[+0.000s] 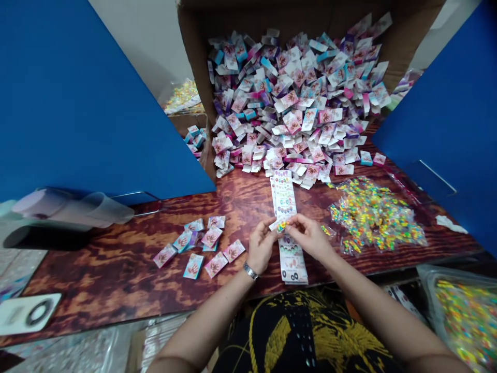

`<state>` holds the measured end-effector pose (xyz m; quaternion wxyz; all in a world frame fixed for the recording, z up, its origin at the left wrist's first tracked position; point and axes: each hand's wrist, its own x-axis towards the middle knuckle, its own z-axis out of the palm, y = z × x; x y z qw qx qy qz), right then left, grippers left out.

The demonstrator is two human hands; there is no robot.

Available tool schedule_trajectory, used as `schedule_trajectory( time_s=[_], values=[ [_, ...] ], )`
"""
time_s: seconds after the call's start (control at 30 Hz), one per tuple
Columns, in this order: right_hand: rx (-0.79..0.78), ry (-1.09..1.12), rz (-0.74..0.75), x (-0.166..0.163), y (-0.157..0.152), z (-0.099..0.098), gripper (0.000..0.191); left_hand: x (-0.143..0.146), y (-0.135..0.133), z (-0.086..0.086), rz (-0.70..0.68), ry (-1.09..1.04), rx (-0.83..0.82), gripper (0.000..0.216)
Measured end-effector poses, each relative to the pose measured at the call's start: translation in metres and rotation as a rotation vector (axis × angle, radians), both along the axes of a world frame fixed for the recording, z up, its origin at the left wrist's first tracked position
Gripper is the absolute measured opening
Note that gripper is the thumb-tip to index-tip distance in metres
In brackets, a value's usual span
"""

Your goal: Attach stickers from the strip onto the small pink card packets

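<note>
My left hand (pixel 261 244) and my right hand (pixel 308 235) meet over the middle of the wooden table (pixel 116 269). Both pinch a small clear packet of bright beads (pixel 282 225) between their fingertips. Under the hands lies a long white strip of sticker sheets (pixel 286 207), running from the pile toward the table's front edge. A watch sits on my left wrist. To the left of my left hand lie several small pink and blue boxes (pixel 202 246).
A big cardboard box (pixel 194 57) on its side spills a heap of small folded boxes (pixel 295 103). Clear bead packets (pixel 373 215) pile at the right. Blue dividers (pixel 77 98) flank the table. A bin of beads (pixel 466 316) sits lower right.
</note>
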<state>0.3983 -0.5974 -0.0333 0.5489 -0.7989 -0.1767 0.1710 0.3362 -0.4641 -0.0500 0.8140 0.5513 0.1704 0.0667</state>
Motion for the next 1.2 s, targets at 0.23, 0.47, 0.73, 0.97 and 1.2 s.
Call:
schedule_trajectory(
  time_s=[0.23,0.47,0.73,0.97,1.2],
  values=[
    [-0.112,-0.191,0.077,0.007,-0.003,0.011,0.044,0.002,0.009,-0.012,-0.060,-0.005,0.274,0.030],
    [-0.057,-0.119,0.091,0.020,-0.007,0.003,0.030,0.046,0.045,0.009,-0.117,-0.161,0.858,0.027],
    [-0.101,-0.080,0.022,0.013,-0.022,-0.018,0.034,0.218,0.175,0.047,0.193,0.165,1.540,0.061],
    [-0.148,-0.199,-0.026,0.013,-0.028,-0.026,0.032,0.221,0.182,0.038,-0.044,0.469,1.586,0.058],
    [-0.127,-0.209,0.002,0.010,-0.032,-0.024,0.030,0.125,0.135,0.004,-0.108,0.253,1.636,0.063]
  ],
)
